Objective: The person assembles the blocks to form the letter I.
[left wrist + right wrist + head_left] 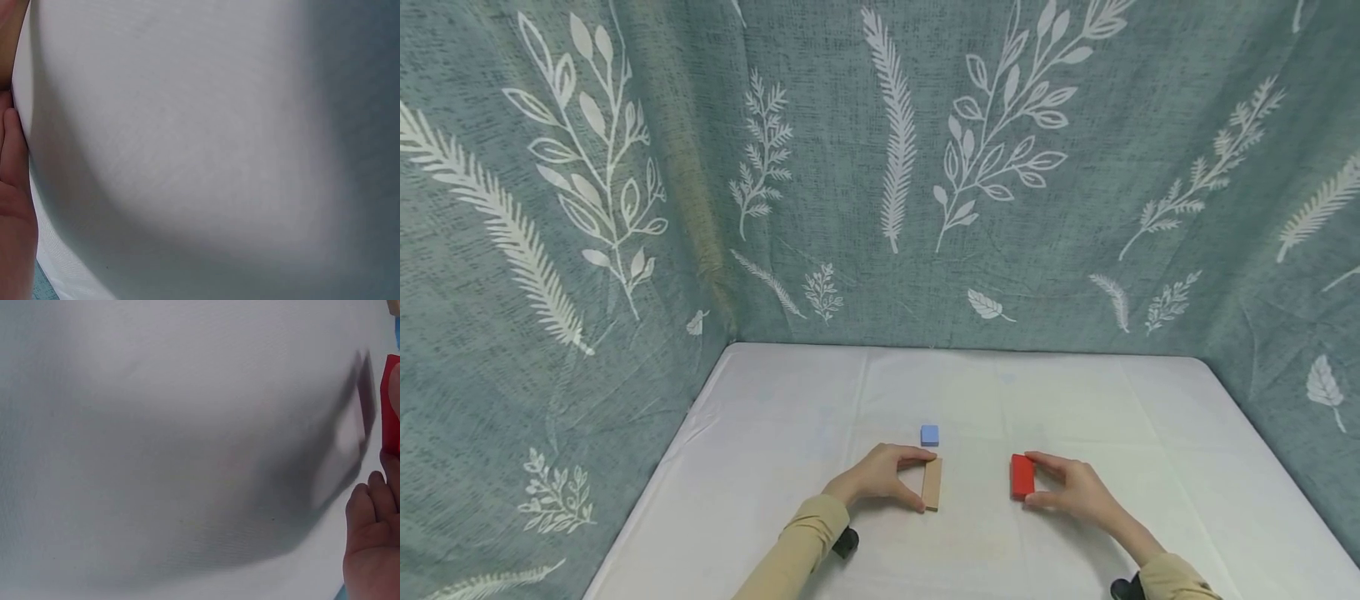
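Note:
In the head view my left hand [880,473] pinches a flat, light wooden block [932,485] lengthwise, thumb at its near end and fingertips at its far end. Across from it, my right hand [1075,492] grips a red rectangular block [1022,477] in the same way. A small blue cube [929,435] sits just beyond the wooden block. The right wrist view catches the red block [390,419] at its right edge, with a shadow on the cloth beside it. Only part of the left hand [15,206] shows in the left wrist view, its block hidden.
A white cloth [970,558] covers the table. Green-grey curtains [835,167] with white leaf prints hang behind it and at both sides. A black wrist device [846,543] is on the left wrist, another [1126,588] on the right.

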Demonstrator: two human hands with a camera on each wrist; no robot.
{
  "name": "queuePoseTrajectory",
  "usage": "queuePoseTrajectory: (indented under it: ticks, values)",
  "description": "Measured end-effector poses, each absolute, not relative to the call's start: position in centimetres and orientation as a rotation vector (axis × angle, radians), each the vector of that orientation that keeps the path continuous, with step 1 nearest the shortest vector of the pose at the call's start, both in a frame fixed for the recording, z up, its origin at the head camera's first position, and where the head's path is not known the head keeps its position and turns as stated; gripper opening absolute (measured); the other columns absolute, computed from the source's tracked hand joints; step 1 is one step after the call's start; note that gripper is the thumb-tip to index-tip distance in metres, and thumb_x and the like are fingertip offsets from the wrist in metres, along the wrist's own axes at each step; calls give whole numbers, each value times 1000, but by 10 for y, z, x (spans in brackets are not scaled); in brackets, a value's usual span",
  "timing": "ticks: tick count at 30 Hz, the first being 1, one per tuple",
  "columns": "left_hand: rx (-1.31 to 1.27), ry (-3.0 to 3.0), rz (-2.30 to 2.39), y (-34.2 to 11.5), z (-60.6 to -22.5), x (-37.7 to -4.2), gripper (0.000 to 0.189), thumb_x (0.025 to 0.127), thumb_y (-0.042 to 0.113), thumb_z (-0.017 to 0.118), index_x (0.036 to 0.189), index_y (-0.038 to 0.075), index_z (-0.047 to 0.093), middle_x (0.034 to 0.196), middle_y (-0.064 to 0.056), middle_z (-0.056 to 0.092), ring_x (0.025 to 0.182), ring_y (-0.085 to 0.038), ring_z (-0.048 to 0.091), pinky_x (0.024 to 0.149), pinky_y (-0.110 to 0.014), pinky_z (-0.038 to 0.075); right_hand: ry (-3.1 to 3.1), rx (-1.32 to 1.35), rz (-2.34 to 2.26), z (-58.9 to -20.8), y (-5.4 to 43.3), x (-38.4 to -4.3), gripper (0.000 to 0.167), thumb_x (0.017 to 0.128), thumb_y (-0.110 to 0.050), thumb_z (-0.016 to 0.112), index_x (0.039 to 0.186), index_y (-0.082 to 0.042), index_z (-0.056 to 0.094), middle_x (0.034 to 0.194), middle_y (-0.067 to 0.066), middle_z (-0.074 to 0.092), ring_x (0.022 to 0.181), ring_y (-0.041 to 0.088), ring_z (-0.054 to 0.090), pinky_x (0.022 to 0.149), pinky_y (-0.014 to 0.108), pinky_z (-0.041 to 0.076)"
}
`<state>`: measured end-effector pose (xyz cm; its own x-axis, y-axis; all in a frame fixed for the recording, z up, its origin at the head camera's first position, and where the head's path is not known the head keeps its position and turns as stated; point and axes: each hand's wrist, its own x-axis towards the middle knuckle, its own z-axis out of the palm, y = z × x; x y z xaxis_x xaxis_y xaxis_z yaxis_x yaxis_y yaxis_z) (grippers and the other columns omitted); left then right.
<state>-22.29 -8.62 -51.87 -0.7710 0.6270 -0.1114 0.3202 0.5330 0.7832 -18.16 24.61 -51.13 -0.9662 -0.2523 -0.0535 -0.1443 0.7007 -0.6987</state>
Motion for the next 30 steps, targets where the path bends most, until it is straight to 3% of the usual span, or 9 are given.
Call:
queuePoseTrajectory:
  ticks: [12,30]
  values:
    - [774,2422,1106,-86,-521,-225,70,64,22,88,128,16,60,135,-3,58,131,-21,48,112,-30,39,2744,-452,-1210,-502,241,-186,67,69,-21,83,128,1,57,130,19,59,124,38,51,98,42,49]
    - [790,2433,1097,-87,-522,-224,71,65,24,88,129,15,60,135,-2,58,131,-21,48,112,-31,39,2734,-453,-1225,-487,231,-180,70,68,-27,84,128,-3,58,129,16,60,122,36,54,98,41,50]
